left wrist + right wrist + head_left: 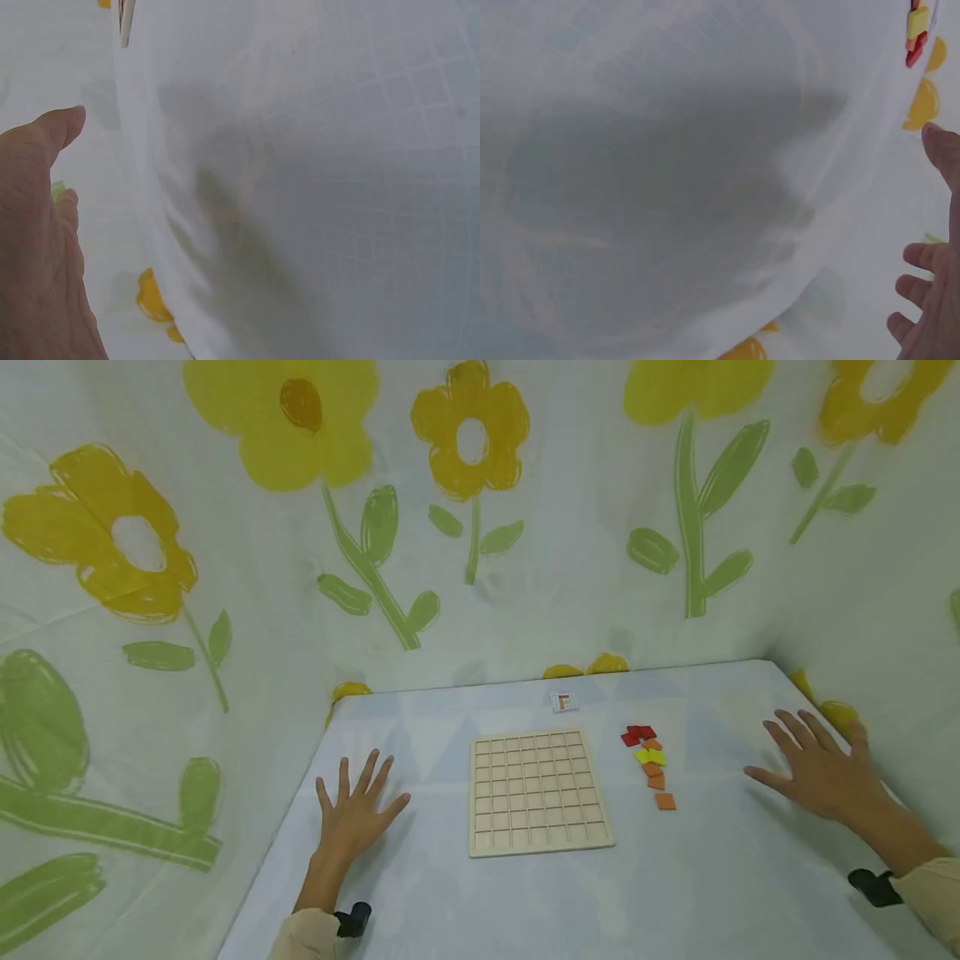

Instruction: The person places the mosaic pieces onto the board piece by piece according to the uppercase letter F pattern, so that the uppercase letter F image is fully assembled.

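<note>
A pale wooden grid board (536, 793) of small square cells lies in the middle of the table. To its right is a loose cluster of small square tiles: red tiles (639, 732), yellow tiles (650, 757) and orange tiles (665, 802), some overlapping. My left hand (352, 818) is left of the board, fingers spread and holding nothing; its shadow falls on the cloth in the left wrist view. Over the right side of the table, my right hand (825, 768) also has its fingers spread, with nothing in it, apart from the tiles.
Behind the board lies a small printed card (564, 702) with a coloured grid pattern. The table (510, 910) has a pale cloth over it. A white curtain (555, 577) with yellow flowers surrounds it at the back and sides.
</note>
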{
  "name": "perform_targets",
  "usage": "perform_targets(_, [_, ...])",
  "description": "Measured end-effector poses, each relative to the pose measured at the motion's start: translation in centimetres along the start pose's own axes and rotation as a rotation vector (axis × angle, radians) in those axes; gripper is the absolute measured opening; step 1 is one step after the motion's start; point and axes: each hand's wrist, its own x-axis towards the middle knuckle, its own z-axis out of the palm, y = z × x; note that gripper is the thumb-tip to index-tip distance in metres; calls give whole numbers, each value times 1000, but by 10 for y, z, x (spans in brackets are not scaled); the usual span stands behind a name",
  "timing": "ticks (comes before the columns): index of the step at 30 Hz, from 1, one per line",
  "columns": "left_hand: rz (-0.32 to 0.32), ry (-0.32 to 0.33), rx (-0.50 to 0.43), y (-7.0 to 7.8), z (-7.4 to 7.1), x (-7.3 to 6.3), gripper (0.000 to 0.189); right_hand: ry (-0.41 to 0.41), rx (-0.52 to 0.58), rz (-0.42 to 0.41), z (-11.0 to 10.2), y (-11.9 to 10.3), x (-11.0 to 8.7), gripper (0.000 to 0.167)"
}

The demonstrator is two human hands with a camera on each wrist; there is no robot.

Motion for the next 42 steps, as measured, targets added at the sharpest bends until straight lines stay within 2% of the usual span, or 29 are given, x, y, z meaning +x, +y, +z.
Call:
perform_targets(5, [14,19,-16,1,1,1,83,27,14,-18,0,-11,3,83])
perform_targets(11, [62,74,-115,9,1,5,78,91,36,-62,-7,-46,19,67])
perform_targets(16, [101,91,-212,32,7,15,73,117,82,-113,-10,-72,32,52])
perform_targets(23, [132,66,-245,61,16,23,66,61,135,-160,4,-100,38,48])
perform_targets(27, [154,43,-277,74,27,31,64,45,130,-154,9,-102,48,47])
perform_targets(30, [149,16,-321,78,35,36,65,16,124,-135,11,-103,60,46])
perform_targets(35, [136,16,-389,80,51,41,63,-50,125,-95,15,-101,81,45])
perform_targets(42, [167,4,-406,79,68,43,58,-100,170,-70,24,-94,103,42])
